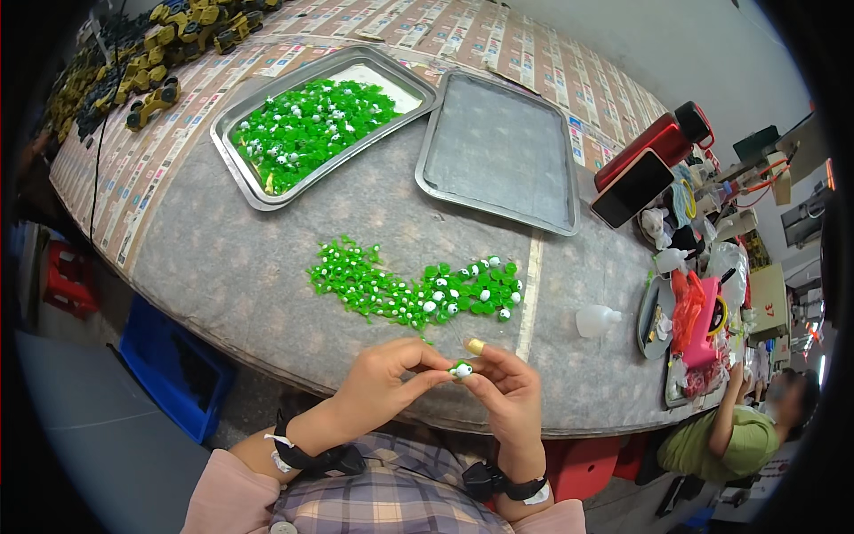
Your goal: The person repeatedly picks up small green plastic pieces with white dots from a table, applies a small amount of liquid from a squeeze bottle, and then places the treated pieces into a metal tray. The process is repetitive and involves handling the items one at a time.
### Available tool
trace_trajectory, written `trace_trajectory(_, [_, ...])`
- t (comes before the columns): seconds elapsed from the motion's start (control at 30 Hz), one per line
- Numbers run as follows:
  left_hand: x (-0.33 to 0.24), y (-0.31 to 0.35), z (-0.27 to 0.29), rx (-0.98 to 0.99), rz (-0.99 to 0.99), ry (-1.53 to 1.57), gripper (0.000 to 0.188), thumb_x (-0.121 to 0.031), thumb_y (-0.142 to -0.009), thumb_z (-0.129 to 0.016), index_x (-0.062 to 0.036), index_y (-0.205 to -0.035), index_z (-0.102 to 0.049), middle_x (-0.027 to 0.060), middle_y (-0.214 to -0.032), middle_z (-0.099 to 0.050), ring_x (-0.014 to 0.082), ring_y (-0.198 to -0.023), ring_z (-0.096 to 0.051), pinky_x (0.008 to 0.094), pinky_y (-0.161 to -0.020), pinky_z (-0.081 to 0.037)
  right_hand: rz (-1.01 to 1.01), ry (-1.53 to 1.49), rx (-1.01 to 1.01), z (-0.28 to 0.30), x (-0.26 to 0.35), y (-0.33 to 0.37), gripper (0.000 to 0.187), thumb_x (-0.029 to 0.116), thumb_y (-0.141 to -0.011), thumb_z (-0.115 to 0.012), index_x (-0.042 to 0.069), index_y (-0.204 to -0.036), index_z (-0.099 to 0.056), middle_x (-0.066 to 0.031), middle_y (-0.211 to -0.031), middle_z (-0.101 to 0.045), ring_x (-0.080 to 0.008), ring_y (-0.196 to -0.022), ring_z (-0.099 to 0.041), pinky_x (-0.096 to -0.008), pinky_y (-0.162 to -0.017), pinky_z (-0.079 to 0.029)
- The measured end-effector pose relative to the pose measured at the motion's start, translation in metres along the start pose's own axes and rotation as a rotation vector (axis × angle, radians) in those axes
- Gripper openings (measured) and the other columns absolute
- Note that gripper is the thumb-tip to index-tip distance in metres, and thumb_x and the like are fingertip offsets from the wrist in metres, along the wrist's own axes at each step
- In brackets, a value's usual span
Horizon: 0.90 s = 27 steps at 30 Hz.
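Observation:
Near the front edge of the table, my left hand pinches a small green piece with a white, black-dotted ball between thumb and fingertips. My right hand meets it from the other side, its fingers closed on the same piece. A yellow cover wraps one right fingertip, and a thin pale sliver rises beside it, too fine to name. Just beyond my hands lies a heap of small green pieces with white dots. Adjoining it on the right are green pieces with larger white balls.
A metal tray full of green-and-white pieces stands at the back left, beside a grey-lined tray. To the right are a small translucent bottle, a phone, a red flask and clutter. A co-worker sits at right.

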<state>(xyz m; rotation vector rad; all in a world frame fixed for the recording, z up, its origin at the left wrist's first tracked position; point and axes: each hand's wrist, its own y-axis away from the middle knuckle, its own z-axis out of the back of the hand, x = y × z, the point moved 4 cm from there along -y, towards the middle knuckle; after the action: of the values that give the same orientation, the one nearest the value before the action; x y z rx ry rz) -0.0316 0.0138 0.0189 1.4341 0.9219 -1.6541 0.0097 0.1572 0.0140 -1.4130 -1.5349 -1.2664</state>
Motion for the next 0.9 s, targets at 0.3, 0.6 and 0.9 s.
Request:
trace_trajectory(0.3, [-0.008,0.000,-0.002,-0.043,-0.299,-0.365,0.010,-0.010,-0.068,-0.061,-0.0042,-0.073,-0.055,0.0067,-0.067,-0.054,0.0223,-0.060,-0.052,0.0304,-0.052,-0.040,-0.090,0.050,0.045,0.005,-0.010,0.000,0.022,0.000,-0.074,-0.056,-0.005,-0.096,-0.053,-0.0089,-0.090,-0.057,-0.0123,-0.082,-0.054,-0.0208,-0.071,-0.044])
trace_trajectory(0.6, [0.015,0.002,0.013,-0.018,0.064,-0.081,0.010,-0.010,-0.070,-0.061,-0.0028,-0.076,-0.059,0.0055,-0.069,-0.056,0.0121,-0.060,-0.053,0.0230,-0.053,-0.041,0.015,0.333,0.058,-0.001,-0.011,-0.008,0.023,0.004,-0.073,-0.058,-0.001,-0.095,-0.054,-0.0088,-0.084,-0.059,-0.0122,-0.077,-0.056,-0.0219,-0.065,-0.044])
trace_trajectory(0.9, [-0.038,-0.059,0.142,-0.784,-0.352,-0.198,0.024,-0.007,-0.072,-0.059,-0.0012,-0.094,-0.054,0.0037,-0.089,-0.055,0.0102,-0.078,-0.051,0.0227,-0.070,-0.041,0.492,1.131,-0.072,-0.027,-0.002,-0.036,0.010,0.007,-0.069,-0.057,0.006,-0.079,-0.055,-0.0086,-0.067,-0.055,-0.0236,-0.058,-0.053,-0.0297,-0.049,-0.041])
